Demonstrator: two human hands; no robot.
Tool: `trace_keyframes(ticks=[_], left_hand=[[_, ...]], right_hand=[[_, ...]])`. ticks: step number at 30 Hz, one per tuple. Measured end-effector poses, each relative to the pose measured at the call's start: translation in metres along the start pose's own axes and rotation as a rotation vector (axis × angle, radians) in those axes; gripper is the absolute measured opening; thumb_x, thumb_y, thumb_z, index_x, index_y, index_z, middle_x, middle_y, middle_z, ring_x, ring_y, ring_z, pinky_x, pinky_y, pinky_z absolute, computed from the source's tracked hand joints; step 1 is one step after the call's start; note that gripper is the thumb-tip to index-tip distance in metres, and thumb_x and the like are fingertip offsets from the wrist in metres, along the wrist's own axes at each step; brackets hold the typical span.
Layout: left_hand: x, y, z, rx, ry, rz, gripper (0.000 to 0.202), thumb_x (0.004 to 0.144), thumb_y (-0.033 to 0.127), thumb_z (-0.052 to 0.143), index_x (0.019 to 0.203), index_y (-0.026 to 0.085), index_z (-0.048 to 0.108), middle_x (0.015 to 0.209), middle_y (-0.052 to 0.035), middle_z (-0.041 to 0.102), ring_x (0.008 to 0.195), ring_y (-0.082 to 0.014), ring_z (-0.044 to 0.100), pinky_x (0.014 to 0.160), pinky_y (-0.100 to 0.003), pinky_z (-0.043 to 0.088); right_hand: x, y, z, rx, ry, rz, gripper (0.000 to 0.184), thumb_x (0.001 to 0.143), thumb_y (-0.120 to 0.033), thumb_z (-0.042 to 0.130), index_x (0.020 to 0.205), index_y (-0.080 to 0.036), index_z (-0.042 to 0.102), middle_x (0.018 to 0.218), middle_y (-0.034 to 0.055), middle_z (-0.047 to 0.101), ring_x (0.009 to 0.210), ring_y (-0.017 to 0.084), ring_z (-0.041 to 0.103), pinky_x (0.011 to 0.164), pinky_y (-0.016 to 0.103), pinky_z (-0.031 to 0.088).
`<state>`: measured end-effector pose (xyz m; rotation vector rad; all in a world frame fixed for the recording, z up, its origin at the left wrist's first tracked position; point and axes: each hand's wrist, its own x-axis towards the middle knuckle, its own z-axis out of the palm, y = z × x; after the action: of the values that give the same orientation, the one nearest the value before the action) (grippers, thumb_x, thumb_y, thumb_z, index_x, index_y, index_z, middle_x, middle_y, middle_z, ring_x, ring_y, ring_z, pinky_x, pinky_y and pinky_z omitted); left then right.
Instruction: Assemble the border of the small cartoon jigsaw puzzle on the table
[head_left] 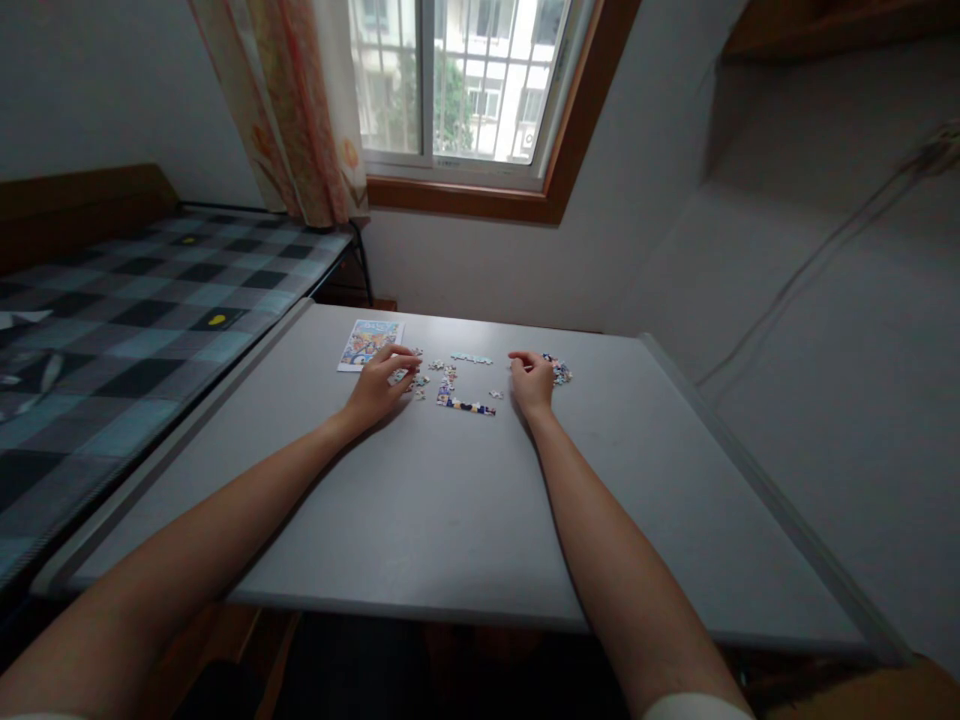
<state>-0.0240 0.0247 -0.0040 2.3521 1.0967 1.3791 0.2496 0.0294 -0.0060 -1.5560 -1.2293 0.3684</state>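
Observation:
Small jigsaw pieces lie at the far middle of a grey table (pixel 450 500). A joined strip of pieces (pixel 466 405) sits between my hands, with loose pieces (pixel 442 370) and a short row (pixel 471 358) just beyond it. My left hand (pixel 379 385) rests on the table with its fingers curled, the fingertips touching loose pieces beside a colourful picture card (pixel 369 344). My right hand (pixel 532 380) rests with its fingers curled next to a small heap of pieces (pixel 559 372). What either hand holds is too small to see.
A bed with a checked blue and black cover (pixel 135 320) runs along the table's left side. A window (pixel 465 90) with a curtain (pixel 292 110) is ahead. White walls close the right side. The table's near edge is at the bottom.

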Motion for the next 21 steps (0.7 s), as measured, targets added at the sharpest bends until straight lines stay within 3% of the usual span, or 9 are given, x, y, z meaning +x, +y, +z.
trace_keyframes(ticks=[4,9,15,21], left_hand=[[-0.002,-0.001,0.005,-0.123,-0.001,-0.039,0.018,0.086,0.027,0.063,0.101,0.018,0.067,0.103,-0.0062,0.063,0.079,-0.0124,0.066,0.077,-0.031,0.059],[-0.003,-0.001,0.007,-0.114,-0.019,-0.138,0.024,0.081,0.031,0.067,0.101,0.017,0.067,0.096,-0.0061,0.07,0.076,-0.0139,0.068,0.074,-0.03,0.059],[-0.002,0.002,0.005,-0.088,-0.045,-0.087,0.012,0.082,0.03,0.066,0.086,0.019,0.071,0.087,-0.0042,0.071,0.072,-0.0146,0.067,0.074,-0.032,0.057],[0.0,0.015,0.004,-0.079,-0.089,-0.061,0.017,0.084,0.027,0.063,0.097,0.022,0.074,0.088,-0.0042,0.071,0.079,-0.0161,0.066,0.077,-0.033,0.054]], right_hand=[[-0.002,-0.001,0.001,-0.015,-0.026,-0.028,0.033,0.073,-0.023,0.045,0.085,-0.011,0.074,0.076,0.0093,0.071,0.063,0.018,0.06,0.067,0.03,0.047],[-0.005,-0.001,0.003,-0.042,-0.043,-0.055,0.032,0.075,-0.023,0.046,0.085,-0.012,0.074,0.075,0.0086,0.07,0.063,0.018,0.059,0.069,0.03,0.046],[-0.01,-0.007,0.005,-0.03,-0.099,-0.147,0.029,0.078,-0.022,0.047,0.087,-0.014,0.073,0.081,0.0078,0.071,0.066,0.017,0.059,0.07,0.03,0.047],[-0.021,-0.033,0.009,0.04,-0.218,-0.323,0.027,0.082,-0.021,0.047,0.091,-0.017,0.072,0.09,0.0062,0.071,0.067,0.014,0.057,0.07,0.028,0.047]])
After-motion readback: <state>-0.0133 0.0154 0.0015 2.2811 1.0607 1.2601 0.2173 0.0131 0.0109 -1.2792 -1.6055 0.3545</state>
